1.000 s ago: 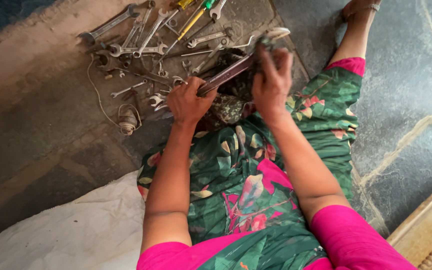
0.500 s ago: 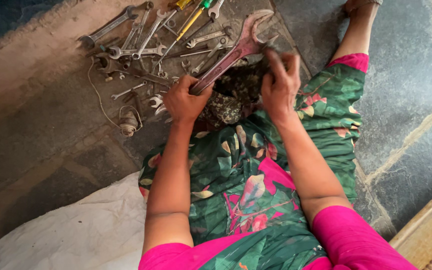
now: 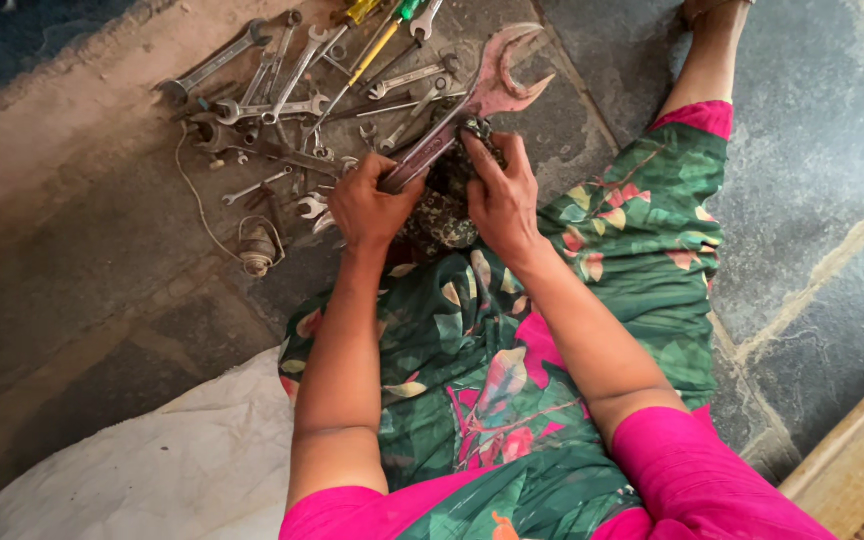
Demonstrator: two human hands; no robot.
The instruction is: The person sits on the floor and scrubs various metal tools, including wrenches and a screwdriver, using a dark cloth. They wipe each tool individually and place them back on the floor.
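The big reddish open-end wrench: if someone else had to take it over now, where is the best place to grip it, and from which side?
Probably the bare shank just below the forked head of the big wrench, coming from the far, head end. The left hand closes around the handle end, and the right hand presses a patterned cloth against the middle.

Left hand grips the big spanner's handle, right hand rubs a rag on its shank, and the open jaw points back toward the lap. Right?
Not quite. In the head view the big spanner has its open jaw pointing away from the lap, toward the tool pile. The left hand does grip the handle, and the right hand presses the rag on the shank.
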